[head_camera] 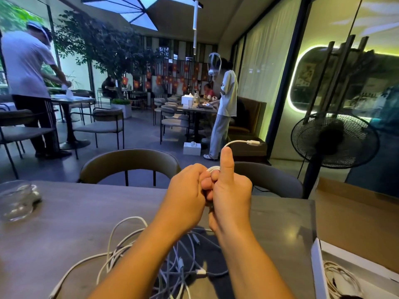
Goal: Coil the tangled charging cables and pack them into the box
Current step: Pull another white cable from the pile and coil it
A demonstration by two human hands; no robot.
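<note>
Holding a small coil of white charging cable (212,169) at centre frame, raised above the grey table (75,212), with left hand (187,195) and right hand (231,190) pressed together. Left hand: fingers curled tightly round the coil's left side. Right hand: fingers folded round the coil, thumb straight and upright, free end of the cable emerging just behind its tip. Free end arcing to the upper right, ending in a white connector (253,143). Number of turns hidden by the fingers, possibly only a few. Lying loose at lower centre, beneath the forearms: tangled cables (172,262), white and pale grey, looped over one another, several plugs showing. At lower right, cut by the frame edge: open box (316,264) with white rim, containing one coiled white cable (339,277). At left edge: clear glass dish (17,201) on the table.
</note>
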